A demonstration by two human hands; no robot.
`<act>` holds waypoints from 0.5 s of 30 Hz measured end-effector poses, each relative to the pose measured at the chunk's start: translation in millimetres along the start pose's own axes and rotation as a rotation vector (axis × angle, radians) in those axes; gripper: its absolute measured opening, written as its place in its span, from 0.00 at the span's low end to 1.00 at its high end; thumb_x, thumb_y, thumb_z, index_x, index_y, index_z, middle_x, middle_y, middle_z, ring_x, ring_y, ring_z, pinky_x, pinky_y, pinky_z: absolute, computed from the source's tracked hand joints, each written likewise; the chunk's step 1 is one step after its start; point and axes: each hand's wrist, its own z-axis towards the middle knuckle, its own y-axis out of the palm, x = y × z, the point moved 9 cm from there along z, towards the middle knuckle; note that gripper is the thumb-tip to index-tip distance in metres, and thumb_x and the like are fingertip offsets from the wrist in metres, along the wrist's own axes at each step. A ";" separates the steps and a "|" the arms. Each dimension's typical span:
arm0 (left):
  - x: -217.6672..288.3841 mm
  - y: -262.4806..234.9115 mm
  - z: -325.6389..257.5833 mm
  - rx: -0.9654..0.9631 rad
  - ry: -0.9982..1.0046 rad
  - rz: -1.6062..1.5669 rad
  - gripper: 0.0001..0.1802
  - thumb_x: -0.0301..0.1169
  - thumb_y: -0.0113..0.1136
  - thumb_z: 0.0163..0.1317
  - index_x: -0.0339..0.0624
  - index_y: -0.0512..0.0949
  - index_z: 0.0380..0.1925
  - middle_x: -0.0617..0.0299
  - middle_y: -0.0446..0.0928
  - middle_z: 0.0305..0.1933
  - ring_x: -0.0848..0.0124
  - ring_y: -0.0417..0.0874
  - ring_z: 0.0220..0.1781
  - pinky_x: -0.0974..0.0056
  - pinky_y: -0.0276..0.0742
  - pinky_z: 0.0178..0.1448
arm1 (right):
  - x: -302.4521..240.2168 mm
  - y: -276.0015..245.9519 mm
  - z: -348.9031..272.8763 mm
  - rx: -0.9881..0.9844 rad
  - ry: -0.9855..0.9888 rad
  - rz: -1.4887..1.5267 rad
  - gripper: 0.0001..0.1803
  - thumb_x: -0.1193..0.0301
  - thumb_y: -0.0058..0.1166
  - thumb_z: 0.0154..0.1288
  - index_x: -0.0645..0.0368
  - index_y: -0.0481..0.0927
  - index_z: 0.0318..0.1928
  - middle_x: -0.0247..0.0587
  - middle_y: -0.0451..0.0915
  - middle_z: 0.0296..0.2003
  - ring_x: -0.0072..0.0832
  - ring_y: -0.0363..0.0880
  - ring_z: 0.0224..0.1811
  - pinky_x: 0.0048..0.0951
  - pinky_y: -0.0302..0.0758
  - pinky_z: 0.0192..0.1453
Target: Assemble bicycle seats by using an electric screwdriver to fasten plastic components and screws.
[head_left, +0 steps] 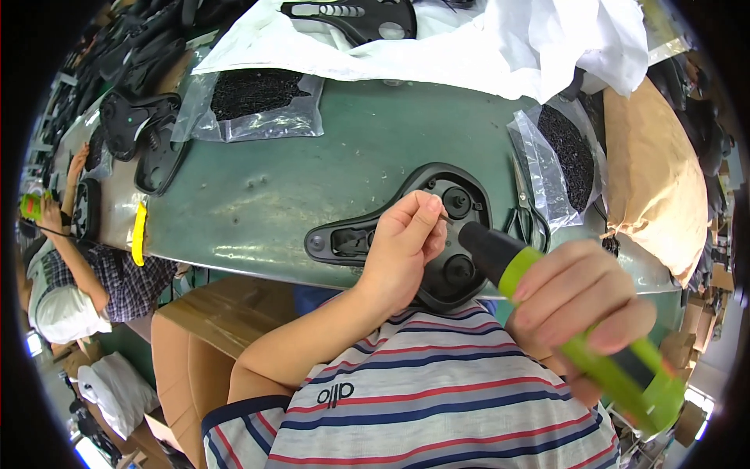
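Holding: left hand (402, 238) pinched a small screw over the black plastic saddle base (391, 230).
Tool: right hand (582, 301) gripped the lime-green electric screwdriver (578, 328), tip apart from it.
Progress: screw seemingly not yet driven.

- Your left hand (404, 246) pinches something tiny over the black saddle base (406, 227).
- Your right hand (582, 301) grips a green electric screwdriver (578, 328) beside it.

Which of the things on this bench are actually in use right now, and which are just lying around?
In use:
- black saddle base, under the left hand
- small screw pinched in that hand's fingertips
- green and black electric screwdriver, gripped by the right hand

Lying about:
- scissors
- two clear bags of black screws
- spare saddle bases
- white sheet
- brown sack
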 end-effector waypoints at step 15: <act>247.7 -147.4 106.3 0.515 0.597 2.055 0.11 0.33 0.64 0.49 0.42 0.75 0.31 0.53 0.74 0.33 0.54 0.74 0.41 0.55 0.71 0.48 | 82.2 -33.2 18.0 0.083 0.253 0.400 0.32 0.61 0.66 0.47 0.70 0.66 0.44 0.43 0.72 0.26 0.31 0.72 0.23 0.31 0.72 0.29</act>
